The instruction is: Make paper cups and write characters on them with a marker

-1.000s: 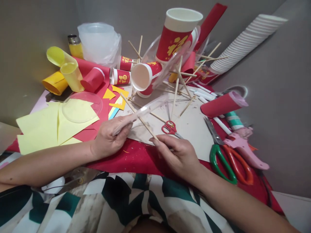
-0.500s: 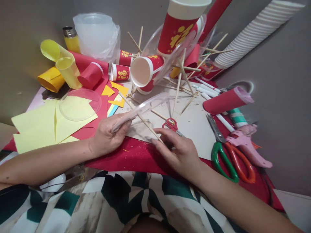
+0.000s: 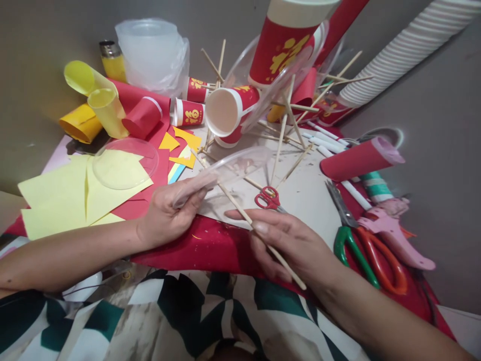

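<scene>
The left hand [image 3: 171, 213] is closed on the near edge of a clear plastic disc [image 3: 248, 158], its thumb folded against the rim; the right hand [image 3: 291, 240] holds a thin wooden stick [image 3: 235, 203] lightly between thumb and fingers, index finger reaching out behind the stick towards the left hand, the lower fingers loosely curled and a little apart; the stick lies in front of both hands' palms' level, between them, its long axis slanting from beyond the left hand down towards the wearer, with the far end pointing forward and left past the disc and the near end emerging below the right hand; the disc is tilted, seen nearly edge-on, its long side running from the left hand forward and right; the stick crosses it near the middle, though whether through a hole one cannot tell; small red-handled scissors [image 3: 267, 197] lie just beyond the right hand; large scissors [image 3: 370, 255] rest to its right; yellow paper [image 3: 71, 193] spreads left of the left hand.
</scene>
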Demonstrator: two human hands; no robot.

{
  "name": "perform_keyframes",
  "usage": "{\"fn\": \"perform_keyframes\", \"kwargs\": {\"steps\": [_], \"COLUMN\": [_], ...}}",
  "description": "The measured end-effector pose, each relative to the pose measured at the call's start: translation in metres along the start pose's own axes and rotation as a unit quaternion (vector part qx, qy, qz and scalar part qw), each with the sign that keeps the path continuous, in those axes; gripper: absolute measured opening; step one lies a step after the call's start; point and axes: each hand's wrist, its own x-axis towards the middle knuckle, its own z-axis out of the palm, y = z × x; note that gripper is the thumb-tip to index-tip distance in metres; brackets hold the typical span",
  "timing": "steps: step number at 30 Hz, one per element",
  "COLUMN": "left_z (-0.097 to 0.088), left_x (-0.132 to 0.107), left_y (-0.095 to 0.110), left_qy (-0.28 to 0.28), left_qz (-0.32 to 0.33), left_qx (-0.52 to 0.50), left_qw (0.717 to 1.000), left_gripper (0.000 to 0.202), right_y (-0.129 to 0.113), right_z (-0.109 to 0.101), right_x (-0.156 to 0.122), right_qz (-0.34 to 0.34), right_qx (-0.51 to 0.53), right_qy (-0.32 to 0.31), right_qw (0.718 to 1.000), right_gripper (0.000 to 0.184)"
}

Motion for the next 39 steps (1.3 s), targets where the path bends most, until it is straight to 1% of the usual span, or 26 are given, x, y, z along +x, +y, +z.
{"fn": "perform_keyframes", "kwargs": {"steps": [2,4,5,6,8,10,12,13,15,17,18,20,21,22,23,26,27,28,31,33,35,36,37,39], "left_z": [0.001,0.002,0.002,0.003,0.003,0.002,-0.001,-0.003,-0.008,-0.012,-0.013,-0.015,-0.016,-0.017,-0.017,-0.02,-0.022,-0.024,-0.034,-0.042,-0.05,-0.054,-0.059,-0.067], "left_x": [0.001,0.003,0.003,0.004,0.006,0.009,0.012,0.015,0.02,0.026,0.03,0.035,0.038,0.039,0.041,0.043,0.043,0.044,0.049,0.053,0.057,0.058,0.06,0.062], "left_y": [0.001,0.003,0.003,0.003,0.002,-0.002,-0.008,-0.011,-0.016,-0.017,-0.016,-0.012,-0.01,-0.008,-0.006,-0.007,-0.008,-0.01,-0.018,-0.022,-0.027,-0.03,-0.034,-0.042], "left_qy": [0.004,0.015,0.023,0.032,0.051,0.07,0.085,0.091,0.103,0.117,0.127,0.147,0.154,0.158,0.161,0.162,0.155,0.142,0.07,0.024,-0.013,-0.028,-0.044,-0.062], "left_qz": [-0.022,-0.072,-0.106,-0.14,-0.197,-0.233,-0.267,-0.287,-0.328,-0.37,-0.393,-0.433,-0.448,-0.459,-0.463,-0.462,-0.462,-0.463,-0.473,-0.475,-0.476,-0.471,-0.457,-0.418], "left_qx": [-0.011,-0.036,-0.06,-0.09,-0.154,-0.2,-0.223,-0.233,-0.262,-0.302,-0.319,-0.342,-0.349,-0.352,-0.354,-0.352,-0.351,-0.352,-0.35,-0.333,-0.324,-0.314,-0.295,-0.236], "left_qw": [1.0,0.997,0.992,0.985,0.967,0.949,0.934,0.925,0.902,0.871,0.853,0.821,0.809,0.8,0.796,0.798,0.8,0.801,0.805,0.814,0.818,0.824,0.838,0.875], "left_gripper": [0.03,0.026,0.024,0.023,0.025,0.028,0.034,0.036,0.039,0.036,0.034,0.029,0.027,0.026,0.024,0.02,0.019,0.017,0.015,0.014,0.016,0.018,0.021,0.024], "right_y": [0.005,0.01,0.011,0.011,0.007,0.001,-0.004,-0.005,-0.007,-0.009,-0.01,-0.016,-0.019,-0.022,-0.025,-0.028,-0.028,-0.028,-0.027,-0.029,-0.031,-0.032,-0.034,-0.038], "right_z": [0.003,0.004,0.004,0.004,0.003,0.002,0.004,0.005,0.007,0.006,0.003,-0.004,-0.008,-0.013,-0.016,-0.022,-0.021,-0.019,-0.011,-0.012,-0.02,-0.027,-0.035,-0.053], "right_x": [0.0,0.0,-0.001,-0.002,-0.008,-0.017,-0.029,-0.034,-0.042,-0.045,-0.044,-0.04,-0.038,-0.036,-0.035,-0.036,-0.038,-0.041,-0.051,-0.057,-0.06,-0.06,-0.059,-0.053], "right_qz": [-0.04,-0.101,-0.114,-0.108,-0.06,-0.004,0.014,0.005,-0.042,-0.103,-0.14,-0.221,-0.259,-0.285,-0.306,-0.324,-0.325,-0.326,-0.318,-0.287,-0.241,-0.217,-0.192,-0.124], "right_qx": [-0.096,-0.199,-0.228,-0.232,-0.173,-0.091,-0.041,-0.026,0.002,0.016,0.013,-0.013,-0.034,-0.051,-0.058,-0.068,-0.07,-0.072,-0.075,-0.104,-0.171,-0.216,-0.266,-0.394], "right_qy": [0.013,0.023,0.022,0.018,-0.003,-0.004,0.028,0.052,0.112,0.171,0.191,0.193,0.176,0.165,0.172,0.176,0.178,0.193,0.283,0.328,0.343,0.346,0.353,0.36], "right_qw": [0.994,0.975,0.967,0.966,0.983,0.996,0.999,0.998,0.993,0.98,0.971,0.956,0.949,0.943,0.935,0.927,0.926,0.923,0.902,0.894,0.891,0.887,0.876,0.837], "right_gripper": [0.072,0.074,0.073,0.072,0.074,0.077,0.074,0.068,0.051,0.032,0.024,0.016,0.014,0.013,0.014,0.016,0.016,0.016,0.013,0.01,0.014,0.018,0.023,0.032]}}
